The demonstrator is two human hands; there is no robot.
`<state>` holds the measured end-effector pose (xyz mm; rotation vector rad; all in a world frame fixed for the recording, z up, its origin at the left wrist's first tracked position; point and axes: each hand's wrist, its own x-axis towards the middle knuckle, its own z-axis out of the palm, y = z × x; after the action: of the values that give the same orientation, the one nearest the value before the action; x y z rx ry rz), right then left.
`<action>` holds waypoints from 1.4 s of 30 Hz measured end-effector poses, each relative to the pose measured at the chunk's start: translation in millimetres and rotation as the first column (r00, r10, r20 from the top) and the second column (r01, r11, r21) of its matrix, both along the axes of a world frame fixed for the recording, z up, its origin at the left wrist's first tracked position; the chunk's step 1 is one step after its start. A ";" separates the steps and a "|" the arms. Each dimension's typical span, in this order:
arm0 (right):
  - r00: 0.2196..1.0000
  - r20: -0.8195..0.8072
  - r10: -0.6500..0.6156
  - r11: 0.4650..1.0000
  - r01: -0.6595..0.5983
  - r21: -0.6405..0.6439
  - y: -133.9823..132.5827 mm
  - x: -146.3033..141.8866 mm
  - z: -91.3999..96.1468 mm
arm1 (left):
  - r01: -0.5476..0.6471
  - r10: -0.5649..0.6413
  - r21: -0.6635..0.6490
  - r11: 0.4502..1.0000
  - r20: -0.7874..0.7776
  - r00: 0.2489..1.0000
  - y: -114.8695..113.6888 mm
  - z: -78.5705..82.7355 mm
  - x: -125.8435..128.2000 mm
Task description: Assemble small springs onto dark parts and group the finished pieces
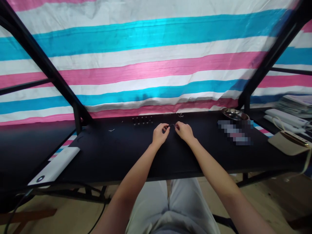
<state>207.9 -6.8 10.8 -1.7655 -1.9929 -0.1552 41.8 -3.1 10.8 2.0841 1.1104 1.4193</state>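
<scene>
A small, thin dark piece (pixel 171 125) spans the gap between my two hands, above the far half of the black table. Its kind is too small to make out. My left hand (pixel 160 135) pinches its left end with thumb and fingers, while the right end is between the fingertips of my right hand (pixel 184 131). Just beyond and left of my left hand, several small dark pieces with pale tips (pixel 142 120) are set out in rows. Behind my hands are a line of tiny pale bits (pixel 167 114) and a few thin white curled bits (pixel 180 115).
The black table (pixel 109 156) reaches back to a striped sheet (pixel 156 61). A white power strip (pixel 57 165) lies at its left edge. On the right are a shiny metal dish (pixel 235 114), a blurred-out item (pixel 234 132), a beige case (pixel 287 143) and stacked papers (pixel 294 104).
</scene>
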 end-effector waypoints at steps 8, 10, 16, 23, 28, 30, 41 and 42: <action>0.993 0.114 0.001 1.000 0.000 -0.004 -0.8 -5.2 0.8 | -0.003 0.003 0.003 1.000 0.017 1.000 -2.2 1.2 2.6; 0.992 0.125 0.005 1.000 -0.005 -0.003 -1.3 -6.1 1.2 | 0.001 -0.001 0.007 1.000 0.017 1.000 -3.1 1.5 3.3; 0.992 0.125 0.023 1.000 -0.025 0.017 -1.7 -7.3 1.8 | -0.018 0.019 -0.020 1.000 0.013 1.000 -4.0 0.1 4.2; 0.991 0.106 0.083 0.992 -0.092 0.081 -2.1 -10.7 0.7 | -0.016 0.015 -0.050 0.999 -0.022 1.000 -3.5 -3.6 5.1; 0.988 0.099 0.118 0.990 -0.125 0.065 -2.1 -11.5 0.3 | -0.027 0.026 -0.050 0.998 -0.038 0.999 -3.0 -4.0 4.5; 0.987 0.102 0.127 0.990 -0.133 0.055 -1.8 -11.3 -0.3 | -0.024 0.022 -0.053 0.998 -0.045 0.999 -2.3 -4.6 4.3; 0.976 0.127 0.178 0.984 -0.180 0.004 -2.3 -9.1 -0.4 | -0.003 -0.006 -0.108 0.994 -0.081 0.997 0.0 -8.5 4.0; 0.975 0.124 0.183 0.983 -0.186 0.007 -2.2 -8.9 -0.6 | -0.004 -0.005 -0.109 0.994 -0.084 0.996 -0.1 -8.6 4.0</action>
<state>199.0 -9.0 10.3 -1.5826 -2.2233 -0.2257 45.8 -3.2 2.2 2.0834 1.1916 1.2520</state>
